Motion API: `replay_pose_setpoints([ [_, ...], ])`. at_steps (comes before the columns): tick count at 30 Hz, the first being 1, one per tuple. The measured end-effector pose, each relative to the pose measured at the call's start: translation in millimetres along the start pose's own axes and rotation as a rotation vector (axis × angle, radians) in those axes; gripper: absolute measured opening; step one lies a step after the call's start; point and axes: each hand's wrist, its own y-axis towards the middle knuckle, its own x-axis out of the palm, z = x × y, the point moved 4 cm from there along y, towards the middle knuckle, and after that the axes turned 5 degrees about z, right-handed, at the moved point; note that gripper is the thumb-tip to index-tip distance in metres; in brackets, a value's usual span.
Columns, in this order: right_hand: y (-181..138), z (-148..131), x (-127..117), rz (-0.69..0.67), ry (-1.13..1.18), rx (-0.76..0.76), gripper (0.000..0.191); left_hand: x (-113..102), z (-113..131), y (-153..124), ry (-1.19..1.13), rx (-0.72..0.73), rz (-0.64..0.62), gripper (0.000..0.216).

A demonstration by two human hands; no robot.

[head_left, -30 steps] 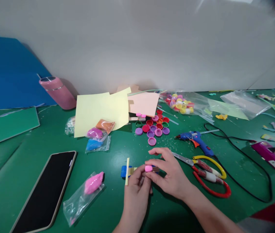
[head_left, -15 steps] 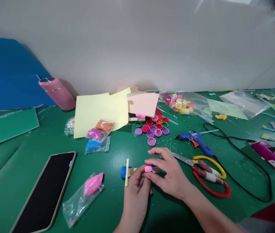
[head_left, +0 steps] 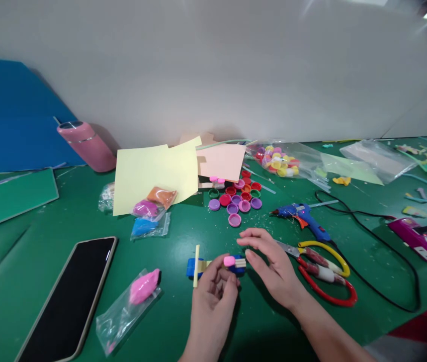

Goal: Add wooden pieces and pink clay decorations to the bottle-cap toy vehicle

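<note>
A small craft piece lies on the green table: blue blocks, a pale yellow strip standing upright and a pink lump of clay on a little stick. My left hand pinches the piece just below the pink lump. My right hand hovers just right of it, fingers spread and apart from the piece, holding nothing.
Red-and-yellow scissors and a blue glue gun lie to the right, with a black cord. Several bottle caps, yellow paper, clay bags, a pink clay bag, a phone and a pink bottle surround them.
My right hand has let go of the pink lump and drawn a little to the right, its fingers opening. My left hand keeps its hold.
</note>
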Motion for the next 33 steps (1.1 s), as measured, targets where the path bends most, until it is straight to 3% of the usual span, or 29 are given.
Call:
replay_pose_setpoints([
  [6, -3, 0, 5, -0.032, -0.022, -0.017, 0.022, -1, 0, -3, -0.001, -0.015, -0.029, 0.032],
  [11, -17, -3, 12, 0.028, -0.117, -0.043, 0.025, 2, 3, 2, 0.011, 0.05, -0.074, 0.027],
  [20, -39, -8, 23, 0.042, -0.256, -0.019, 0.035, 4, 3, 3, 0.057, 0.031, -0.039, 0.023],
  [33, -43, -12, 25, 0.033, -0.354, -0.094, 0.041, 3, -2, 2, -0.016, -0.008, -0.035, 0.022],
])
